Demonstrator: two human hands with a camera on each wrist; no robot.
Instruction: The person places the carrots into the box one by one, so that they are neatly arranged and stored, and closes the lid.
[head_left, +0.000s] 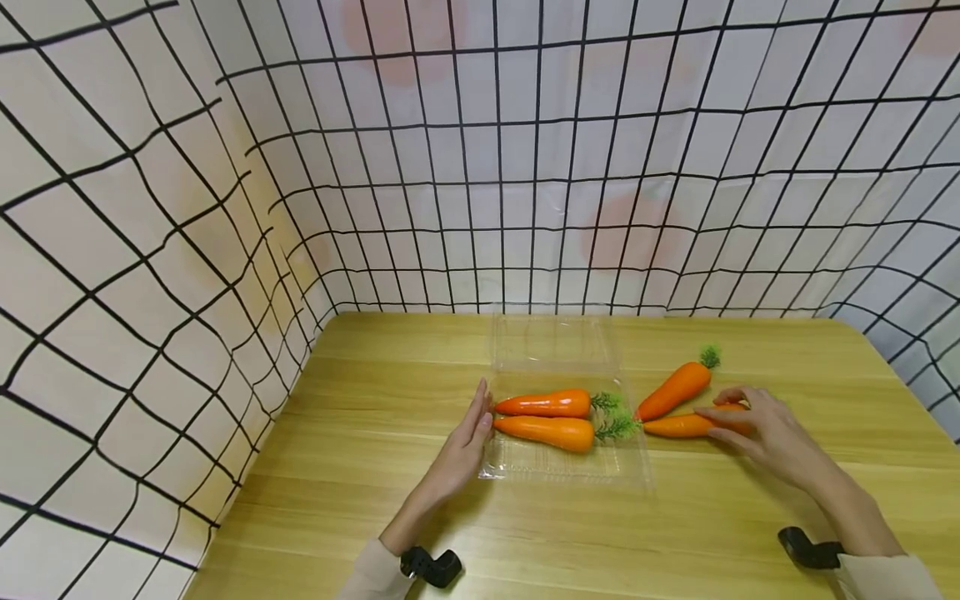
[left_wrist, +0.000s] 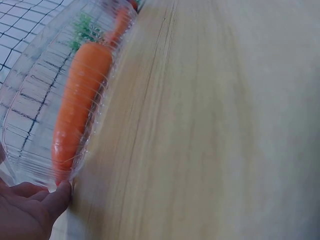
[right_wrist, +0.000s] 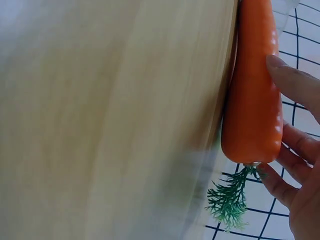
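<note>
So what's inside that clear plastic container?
In the clear plastic container lie one tapered orange carrot and a second tapered orange carrot, both with feathery green tops. From above, they cover the floor beneath them; that part cannot be seen.

A table bears carrots beside a container.

In the colourless, see-through box lie two carrots: the one nearer 12 o'clock is reddish orange, the one nearer 6 a lighter orange, both with green tops. At 3 o'clock from the box are two more carrots, orange too, also green-topped. The table is yellowish tan with streaked wood grain. The wall is white, gridded in black, with faint pinkish-peach blotches at 11 and 1. Sleeves at 8 and 4 are beige, wristbands black.
</note>
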